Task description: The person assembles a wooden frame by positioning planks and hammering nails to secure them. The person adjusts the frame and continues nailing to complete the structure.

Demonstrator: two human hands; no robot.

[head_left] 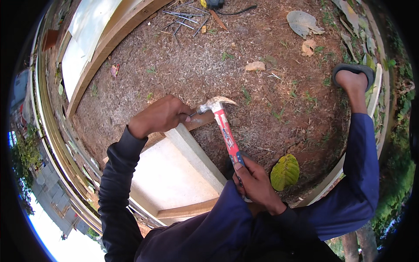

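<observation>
Head view is looking down on a person crouching over a pale board (pixel 174 174) framed in wood, lying on bare, sawdust-strewn dirt. The right hand (pixel 255 183) is gripping the lower end of a hammer (pixel 224 126) with a red, white and blue handle, fingers wrapped tight around it. The steel head is sitting right at the top corner of the frame, where a brown wooden strip (pixel 200 120) is meeting the pale upright rail. The left hand (pixel 159 115) is pinching together at that same corner, thumb and fingertips closed just beside the hammer's face; it looks to be holding a nail, though the nail itself is too small to make out.

By the look of it, the nail is just being started at the corner joint. The next blow is calling for a short, light tap with the hammer face square on, the left fingers staying low and clear of the head.

A scatter of long nails (pixel 183 19) is lying well apart at the top, near a second framed panel (pixel 91 35). A sandalled foot (pixel 353 78) is resting to the right, and a yellow-green leaf (pixel 285 171) is lying just beside the right hand.
</observation>
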